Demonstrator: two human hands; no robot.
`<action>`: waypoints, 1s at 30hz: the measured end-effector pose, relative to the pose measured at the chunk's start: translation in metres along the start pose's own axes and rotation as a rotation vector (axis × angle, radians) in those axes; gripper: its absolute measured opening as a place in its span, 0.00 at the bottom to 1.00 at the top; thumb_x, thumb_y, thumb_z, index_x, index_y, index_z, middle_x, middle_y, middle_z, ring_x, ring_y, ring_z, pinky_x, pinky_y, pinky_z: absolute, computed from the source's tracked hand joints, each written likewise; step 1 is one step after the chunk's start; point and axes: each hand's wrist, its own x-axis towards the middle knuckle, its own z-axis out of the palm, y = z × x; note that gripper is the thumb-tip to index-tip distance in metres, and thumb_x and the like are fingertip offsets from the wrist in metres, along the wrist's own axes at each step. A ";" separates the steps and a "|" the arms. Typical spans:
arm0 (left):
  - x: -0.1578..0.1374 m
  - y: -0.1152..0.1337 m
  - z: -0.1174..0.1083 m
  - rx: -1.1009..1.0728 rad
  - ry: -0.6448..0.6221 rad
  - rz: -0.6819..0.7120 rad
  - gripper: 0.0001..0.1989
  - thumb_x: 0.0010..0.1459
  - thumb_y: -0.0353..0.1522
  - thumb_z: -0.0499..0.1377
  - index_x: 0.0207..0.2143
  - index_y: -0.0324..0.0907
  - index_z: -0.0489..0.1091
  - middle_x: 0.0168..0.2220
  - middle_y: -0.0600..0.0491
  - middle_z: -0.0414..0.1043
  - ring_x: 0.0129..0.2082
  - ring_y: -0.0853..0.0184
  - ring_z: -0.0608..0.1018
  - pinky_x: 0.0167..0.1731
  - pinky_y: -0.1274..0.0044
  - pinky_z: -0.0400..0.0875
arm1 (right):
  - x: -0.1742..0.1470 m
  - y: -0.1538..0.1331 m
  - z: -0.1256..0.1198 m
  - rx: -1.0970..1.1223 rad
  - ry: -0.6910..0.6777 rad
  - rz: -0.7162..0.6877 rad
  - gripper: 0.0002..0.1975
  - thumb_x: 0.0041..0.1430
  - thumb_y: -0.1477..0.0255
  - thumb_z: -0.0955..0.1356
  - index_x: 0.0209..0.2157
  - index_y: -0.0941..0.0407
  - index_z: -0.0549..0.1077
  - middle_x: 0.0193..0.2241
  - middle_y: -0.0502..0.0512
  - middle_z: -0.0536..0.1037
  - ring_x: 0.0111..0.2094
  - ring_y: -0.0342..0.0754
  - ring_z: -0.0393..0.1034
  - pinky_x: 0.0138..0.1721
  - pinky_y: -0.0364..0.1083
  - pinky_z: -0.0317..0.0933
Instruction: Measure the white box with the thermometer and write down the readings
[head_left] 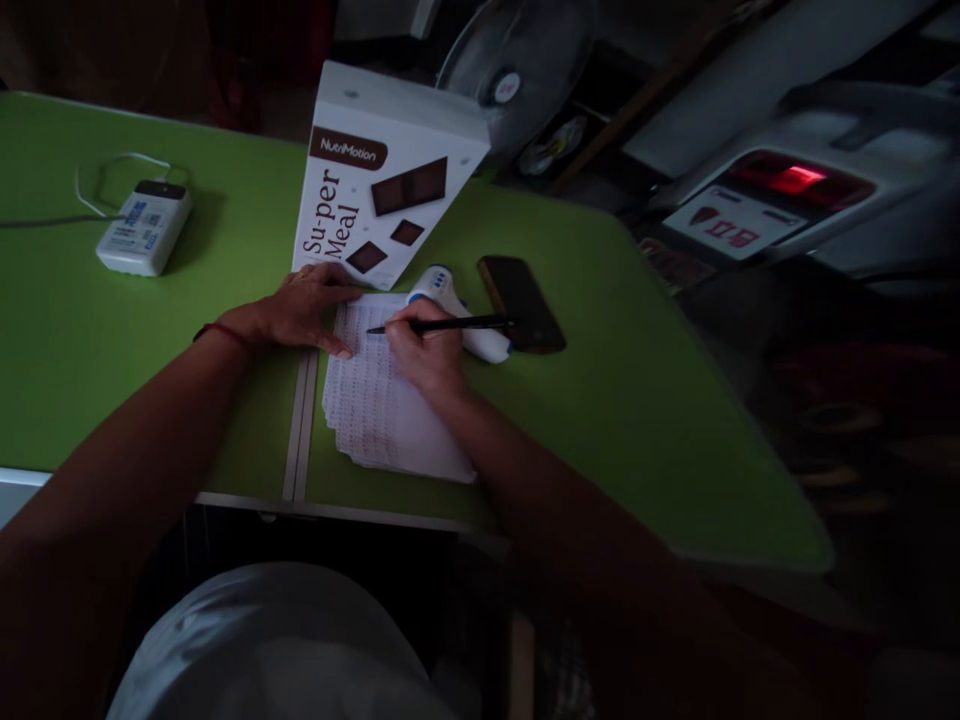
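Note:
A stack of paper sheets [375,410] covered in rows of small handwriting lies on the green table. My right hand [427,350] grips a black pen [480,322], its tip on or just above the upper part of the top sheet. Fingers spread, my left hand [307,305] rests at the upper left corner of the sheets, with the thumb on the paper. Right behind it stands a white NutriMotion box [390,170]. Beyond my right hand lies a white and blue handheld device [487,345], partly hidden by the hand and pen.
A dark phone [521,305] lies to the right of the sheets. At the left is a white power strip [146,228] with cables. The green table [637,430] has a seam left of the paper. A fan [517,80] stands behind, and a machine with a red-lit display [795,180] at right.

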 end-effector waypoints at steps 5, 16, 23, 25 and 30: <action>0.001 -0.001 0.000 -0.012 0.005 0.009 0.53 0.45 0.69 0.61 0.63 0.45 0.71 0.62 0.40 0.64 0.62 0.43 0.66 0.65 0.51 0.56 | -0.001 0.003 0.000 0.017 -0.012 -0.055 0.05 0.51 0.73 0.66 0.23 0.52 0.66 0.19 0.45 0.66 0.25 0.45 0.64 0.33 0.49 0.64; 0.001 0.005 -0.002 0.006 -0.022 -0.029 0.55 0.44 0.70 0.61 0.65 0.44 0.69 0.64 0.40 0.63 0.63 0.43 0.65 0.66 0.52 0.55 | -0.003 0.000 0.002 0.072 0.004 -0.064 0.05 0.51 0.70 0.65 0.23 0.52 0.67 0.19 0.46 0.68 0.23 0.44 0.63 0.29 0.47 0.62; 0.000 0.006 -0.002 -0.019 -0.013 -0.018 0.55 0.44 0.69 0.62 0.64 0.42 0.70 0.63 0.38 0.64 0.63 0.42 0.65 0.66 0.51 0.55 | -0.002 -0.001 0.000 0.039 -0.105 -0.076 0.05 0.53 0.71 0.66 0.25 0.52 0.66 0.20 0.46 0.68 0.23 0.44 0.63 0.28 0.47 0.62; 0.000 0.005 -0.002 -0.018 -0.012 -0.015 0.55 0.45 0.70 0.60 0.64 0.41 0.71 0.63 0.38 0.64 0.63 0.42 0.65 0.66 0.51 0.55 | -0.002 -0.004 -0.001 0.020 -0.101 -0.096 0.05 0.53 0.71 0.66 0.25 0.52 0.66 0.20 0.46 0.67 0.23 0.44 0.62 0.28 0.47 0.61; 0.001 0.002 -0.001 -0.015 -0.009 -0.009 0.55 0.45 0.70 0.59 0.63 0.43 0.71 0.63 0.38 0.63 0.63 0.42 0.65 0.66 0.50 0.56 | -0.001 -0.007 -0.002 -0.017 -0.115 -0.056 0.05 0.50 0.70 0.66 0.23 0.51 0.66 0.19 0.46 0.67 0.23 0.45 0.61 0.30 0.48 0.63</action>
